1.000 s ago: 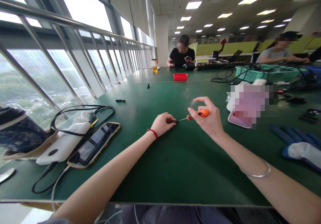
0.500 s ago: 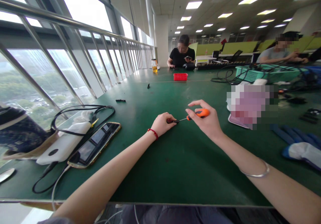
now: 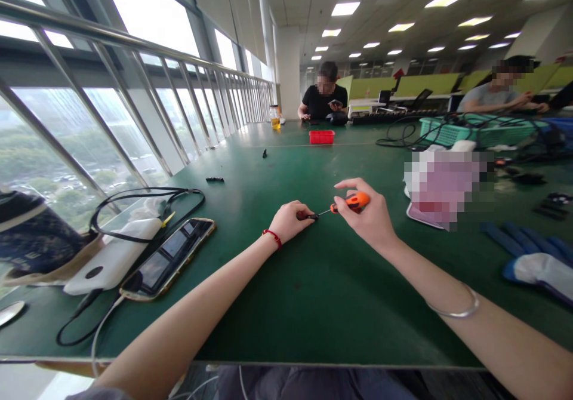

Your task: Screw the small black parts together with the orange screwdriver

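My left hand (image 3: 290, 220) is closed on a small black part (image 3: 308, 215), pressing it against the green table (image 3: 286, 304). Fingers cover most of that part, so its kind cannot be made out. In my right hand (image 3: 367, 215) is a screwdriver (image 3: 357, 199) with an orange and black handle. Its thin shaft points left, and the tip meets the black part beside my left fingertips. The right thumb rests along the handle, while the index finger is stretched out above it.
Left are a phone (image 3: 168, 260), a white power bank (image 3: 114, 257) and looped black cable. Ahead lie small black pieces (image 3: 215, 179) and a red basket (image 3: 322, 137). Blue-white gloves (image 3: 537, 265), a blurred pink item (image 3: 443, 191) and a green basket (image 3: 487, 131) lie right. Two people sit farther back.
The screwdriver handle has turned and shifted slightly left in my right hand. My left hand and the black part hold their place.
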`<action>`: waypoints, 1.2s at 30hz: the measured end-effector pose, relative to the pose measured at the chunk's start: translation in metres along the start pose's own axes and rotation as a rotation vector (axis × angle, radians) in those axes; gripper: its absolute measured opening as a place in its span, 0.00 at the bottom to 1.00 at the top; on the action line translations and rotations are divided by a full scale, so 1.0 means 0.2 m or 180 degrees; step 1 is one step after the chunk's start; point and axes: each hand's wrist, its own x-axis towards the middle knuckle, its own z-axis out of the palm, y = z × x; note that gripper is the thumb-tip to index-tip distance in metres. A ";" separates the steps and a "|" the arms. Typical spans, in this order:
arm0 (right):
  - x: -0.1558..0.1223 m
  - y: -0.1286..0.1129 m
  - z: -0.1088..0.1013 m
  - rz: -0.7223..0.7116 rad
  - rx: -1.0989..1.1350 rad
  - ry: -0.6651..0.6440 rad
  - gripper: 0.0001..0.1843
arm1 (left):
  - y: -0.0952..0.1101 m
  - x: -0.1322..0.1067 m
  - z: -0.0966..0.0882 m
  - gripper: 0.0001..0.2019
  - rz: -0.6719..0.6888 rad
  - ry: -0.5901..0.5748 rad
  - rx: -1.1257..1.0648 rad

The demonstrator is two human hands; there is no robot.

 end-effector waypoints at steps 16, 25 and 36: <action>0.01 0.02 0.00 -0.0054 0.0174 0.0411 0.28 | 0.00 0.00 0.00 0.06 0.0074 0.0030 0.0057; 0.01 0.02 -0.01 -0.0073 0.0097 0.0265 0.15 | 0.00 0.00 0.00 0.06 0.0027 0.0005 0.0044; 0.02 0.02 -0.01 0.0110 -0.0067 0.0175 0.12 | 0.00 -0.01 0.00 0.06 0.0025 0.0000 0.0048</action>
